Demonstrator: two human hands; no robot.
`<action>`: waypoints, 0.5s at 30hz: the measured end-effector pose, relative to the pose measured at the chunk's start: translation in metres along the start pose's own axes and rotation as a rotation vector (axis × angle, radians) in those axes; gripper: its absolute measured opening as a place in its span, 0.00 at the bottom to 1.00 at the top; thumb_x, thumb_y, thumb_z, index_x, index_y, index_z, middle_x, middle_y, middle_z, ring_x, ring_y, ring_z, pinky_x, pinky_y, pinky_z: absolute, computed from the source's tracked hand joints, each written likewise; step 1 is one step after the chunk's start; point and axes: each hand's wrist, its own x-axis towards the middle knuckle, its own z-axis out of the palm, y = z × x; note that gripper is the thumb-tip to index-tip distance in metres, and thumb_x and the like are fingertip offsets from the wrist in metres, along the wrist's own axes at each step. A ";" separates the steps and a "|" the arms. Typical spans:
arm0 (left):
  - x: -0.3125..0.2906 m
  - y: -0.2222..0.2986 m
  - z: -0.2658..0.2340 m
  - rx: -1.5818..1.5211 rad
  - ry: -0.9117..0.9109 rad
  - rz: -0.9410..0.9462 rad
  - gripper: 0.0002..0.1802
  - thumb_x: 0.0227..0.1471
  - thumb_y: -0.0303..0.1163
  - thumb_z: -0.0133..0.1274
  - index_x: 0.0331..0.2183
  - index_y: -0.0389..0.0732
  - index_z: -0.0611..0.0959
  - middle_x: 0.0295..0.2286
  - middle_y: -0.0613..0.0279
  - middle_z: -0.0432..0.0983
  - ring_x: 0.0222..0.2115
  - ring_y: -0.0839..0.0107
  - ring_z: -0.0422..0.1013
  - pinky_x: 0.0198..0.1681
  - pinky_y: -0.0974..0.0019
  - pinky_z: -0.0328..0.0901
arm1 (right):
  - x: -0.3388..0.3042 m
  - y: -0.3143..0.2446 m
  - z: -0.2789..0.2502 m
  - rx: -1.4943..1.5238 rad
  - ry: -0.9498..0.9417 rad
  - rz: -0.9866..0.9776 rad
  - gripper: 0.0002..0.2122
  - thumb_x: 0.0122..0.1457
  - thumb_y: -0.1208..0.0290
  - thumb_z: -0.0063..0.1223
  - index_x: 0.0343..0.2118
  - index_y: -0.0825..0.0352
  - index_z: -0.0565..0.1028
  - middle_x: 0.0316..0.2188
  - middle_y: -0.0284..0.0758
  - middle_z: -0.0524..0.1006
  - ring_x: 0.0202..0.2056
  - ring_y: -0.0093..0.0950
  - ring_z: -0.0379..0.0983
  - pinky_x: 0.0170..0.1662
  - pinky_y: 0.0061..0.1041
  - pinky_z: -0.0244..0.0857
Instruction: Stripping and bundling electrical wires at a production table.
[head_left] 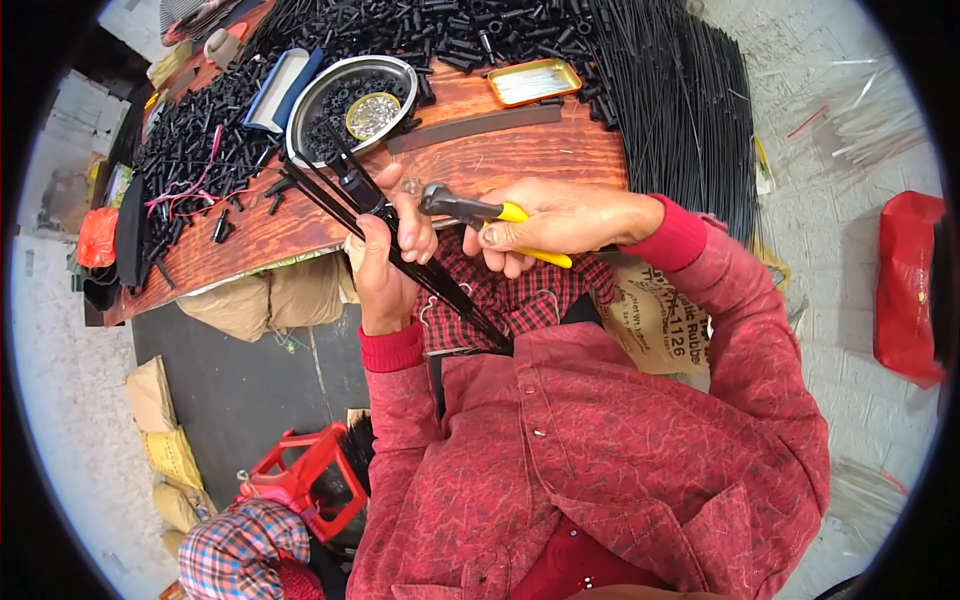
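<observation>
Presently the left hand [385, 260] is closed round a bundle of thin black rods [420, 270] capped by a black plastic fitting [358, 188], holding it slanted above the near edge of the wooden table [520, 150], apparently so the fitting faces the tool. The right hand [560, 220] is clenched on one pair of yellow-handled pliers [470, 210], whose head sits just beside the left thumb, near the fitting. Beyond stand one round metal bowl [305, 110] of black parts holding one small dish [372, 115], one yellow tin tray [535, 80], and uncounted black fittings [190, 150] and loose rods [690, 100].
</observation>
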 end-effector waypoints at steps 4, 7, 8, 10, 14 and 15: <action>-0.002 -0.001 0.003 0.001 0.029 -0.030 0.30 0.62 0.49 0.42 0.56 0.37 0.64 0.20 0.70 0.59 0.18 0.81 0.55 0.21 0.76 0.53 | 0.006 -0.007 -0.009 -0.177 -0.017 -0.019 0.12 0.66 0.68 0.41 0.44 0.72 0.70 0.30 0.34 0.75 0.32 0.22 0.73 0.38 0.22 0.69; -0.001 0.000 0.005 0.008 0.018 -0.029 0.30 0.61 0.48 0.43 0.56 0.36 0.65 0.20 0.70 0.59 0.18 0.81 0.55 0.21 0.75 0.53 | 0.010 -0.021 -0.008 -0.182 -0.037 0.037 0.12 0.66 0.69 0.41 0.44 0.72 0.70 0.30 0.33 0.75 0.32 0.22 0.73 0.39 0.22 0.69; -0.001 0.000 0.006 0.009 0.007 -0.029 0.30 0.61 0.48 0.44 0.56 0.35 0.65 0.20 0.70 0.59 0.18 0.81 0.55 0.21 0.75 0.53 | 0.011 -0.023 -0.009 -0.189 -0.051 0.064 0.12 0.66 0.69 0.40 0.44 0.72 0.70 0.30 0.33 0.75 0.32 0.22 0.73 0.39 0.22 0.69; -0.001 0.000 0.006 0.006 0.003 -0.030 0.30 0.61 0.48 0.44 0.55 0.35 0.65 0.20 0.70 0.59 0.18 0.81 0.55 0.21 0.75 0.53 | 0.011 -0.026 -0.012 -0.203 -0.056 0.064 0.12 0.66 0.69 0.41 0.44 0.72 0.70 0.30 0.33 0.75 0.32 0.22 0.73 0.38 0.22 0.69; -0.002 -0.001 0.007 0.019 0.001 -0.023 0.30 0.61 0.48 0.45 0.55 0.35 0.65 0.20 0.69 0.59 0.18 0.80 0.56 0.21 0.75 0.53 | 0.011 -0.032 -0.011 -0.233 -0.070 0.078 0.12 0.65 0.69 0.41 0.44 0.73 0.70 0.30 0.33 0.75 0.31 0.21 0.73 0.37 0.21 0.69; -0.002 -0.001 0.007 0.018 0.000 -0.022 0.30 0.61 0.48 0.45 0.55 0.35 0.65 0.20 0.69 0.59 0.18 0.80 0.56 0.21 0.75 0.53 | 0.011 -0.033 -0.011 -0.234 -0.069 0.078 0.12 0.65 0.69 0.41 0.44 0.73 0.70 0.30 0.33 0.75 0.31 0.21 0.73 0.37 0.21 0.69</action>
